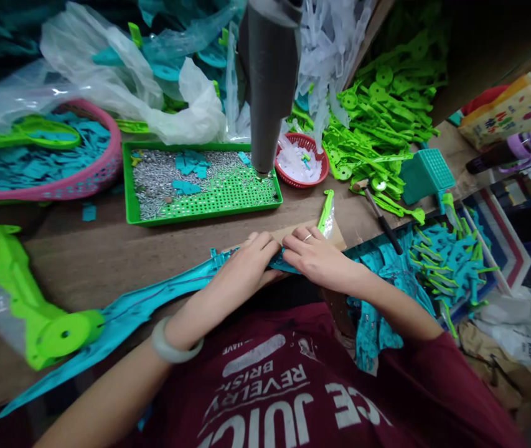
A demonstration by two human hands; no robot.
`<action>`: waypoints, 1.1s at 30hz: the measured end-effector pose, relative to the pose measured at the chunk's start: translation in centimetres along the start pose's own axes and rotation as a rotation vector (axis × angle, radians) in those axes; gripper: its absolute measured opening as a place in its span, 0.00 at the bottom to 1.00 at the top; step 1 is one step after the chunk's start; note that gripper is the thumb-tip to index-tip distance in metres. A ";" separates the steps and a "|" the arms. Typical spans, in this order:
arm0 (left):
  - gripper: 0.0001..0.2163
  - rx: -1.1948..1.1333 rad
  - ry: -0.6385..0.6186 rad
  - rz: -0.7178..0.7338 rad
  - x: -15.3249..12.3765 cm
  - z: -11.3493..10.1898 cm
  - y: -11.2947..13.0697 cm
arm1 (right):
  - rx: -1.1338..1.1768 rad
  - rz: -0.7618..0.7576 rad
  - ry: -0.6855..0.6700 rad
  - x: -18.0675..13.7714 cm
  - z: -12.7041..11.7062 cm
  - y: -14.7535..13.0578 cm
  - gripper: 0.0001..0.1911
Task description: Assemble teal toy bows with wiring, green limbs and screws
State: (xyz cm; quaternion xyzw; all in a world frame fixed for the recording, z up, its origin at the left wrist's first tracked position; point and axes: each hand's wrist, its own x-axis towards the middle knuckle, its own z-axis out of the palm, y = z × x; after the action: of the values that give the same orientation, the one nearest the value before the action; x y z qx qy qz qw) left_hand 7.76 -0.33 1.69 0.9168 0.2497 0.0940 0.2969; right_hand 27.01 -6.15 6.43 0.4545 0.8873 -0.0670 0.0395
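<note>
Wooden bench (pixel 106 249) with a green tray (pixel 209 213) behind.
Left hand (pixel 249 260) and right hand (pixel 314 256), close together, hold a long blue blade (pixel 162 289); their exact grip is hard to see.

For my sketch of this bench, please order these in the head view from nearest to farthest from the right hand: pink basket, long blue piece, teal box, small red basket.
1. Long blue piece: at the right hand, extending left.
2. Small red basket: ahead.
3. Teal box: ahead and right.
4. Pink basket: far left.
</note>
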 end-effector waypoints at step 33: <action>0.09 0.286 0.189 0.267 -2.7 0.9 -0.2 | 0.313 0.522 0.337 0.2 4.0 -2.2 0.06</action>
State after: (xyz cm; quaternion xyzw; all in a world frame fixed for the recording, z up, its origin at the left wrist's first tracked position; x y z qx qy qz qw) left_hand 5.66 -2.03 0.77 0.9617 0.1637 0.1814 0.1240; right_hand 25.15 -7.89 2.62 0.6712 0.7143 -0.1139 -0.1620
